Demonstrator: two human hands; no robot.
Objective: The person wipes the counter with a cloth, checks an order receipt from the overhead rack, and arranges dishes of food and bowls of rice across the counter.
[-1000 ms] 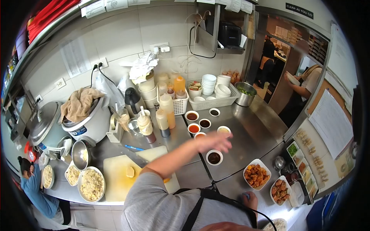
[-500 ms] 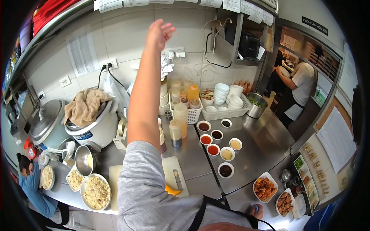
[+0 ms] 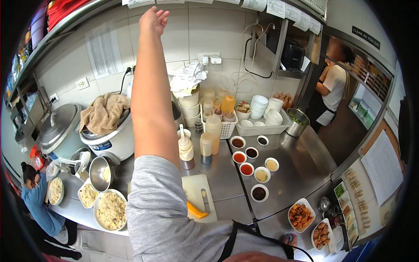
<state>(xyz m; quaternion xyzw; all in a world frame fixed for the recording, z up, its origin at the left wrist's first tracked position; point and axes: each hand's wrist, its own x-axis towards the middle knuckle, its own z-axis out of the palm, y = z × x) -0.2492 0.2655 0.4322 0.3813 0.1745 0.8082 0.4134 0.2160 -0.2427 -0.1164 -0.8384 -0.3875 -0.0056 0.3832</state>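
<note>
My left arm reaches up across the view, and my left hand (image 3: 154,20) is near the paper order slips (image 3: 172,1) along the shelf edge. Its fingers are loosely bent and apart, with nothing visible in them. Low on the right, my right hand (image 3: 290,239) is closed around something small and bluish that I cannot make out. Beside that hand are a white bowl of glazed fried pieces (image 3: 301,216) and a second bowl of browned pieces (image 3: 321,234). Below my raised arm lies a cutting board (image 3: 195,185) with a yellow-handled knife (image 3: 197,211).
Several small sauce bowls (image 3: 259,192) stand on the steel counter (image 3: 297,174). Squeeze bottles (image 3: 206,148), a white basket (image 3: 262,128) and a steel pot (image 3: 297,122) stand behind. Rice bowls (image 3: 111,210) and cookers (image 3: 109,135) are left. One person (image 3: 43,205) is left; another (image 3: 330,87) stands beyond the opening.
My raised left hand has moved up and left, closer to the slips. The view has shifted slightly. The person beyond the opening has changed posture; my right hand stays low beside the bowls.
</note>
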